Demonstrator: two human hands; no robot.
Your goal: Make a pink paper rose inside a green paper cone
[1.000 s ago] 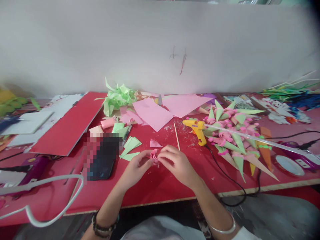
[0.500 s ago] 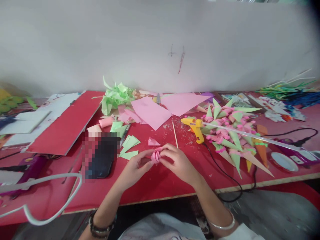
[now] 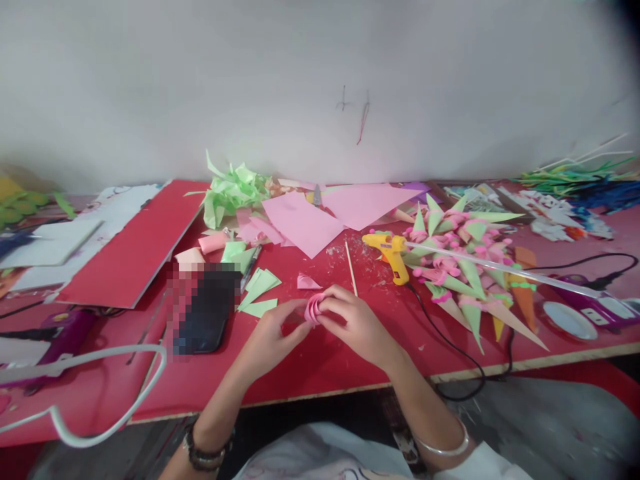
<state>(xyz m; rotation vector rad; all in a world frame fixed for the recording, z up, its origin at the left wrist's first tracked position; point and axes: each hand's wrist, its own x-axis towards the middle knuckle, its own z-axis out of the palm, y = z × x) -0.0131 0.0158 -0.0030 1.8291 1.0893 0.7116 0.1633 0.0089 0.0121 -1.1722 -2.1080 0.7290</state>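
I held the pink paper curl (image 3: pixel 315 309) between both hands over the near middle of the red table (image 3: pixel 310 370). My left hand (image 3: pixel 270 340) pinched its left side; my right hand (image 3: pixel 357 323) closed on its right. Thin, soft paper, coiled in loose ridged layers.

The scene is lit evenly by soft, diffuse light; no single source can be made out. Only faint shadows are cast on the red table (image 3: pixel 320 363) beneath the hands. The pale wall (image 3: pixel 320 80) is rendered flat and slightly hazy. Overall sharpness is low. Dark vignetting is seen at the upper right corner, and straight lines are bowed toward the edges. A pixelated patch is laid over the phone (image 3: pixel 205 308).
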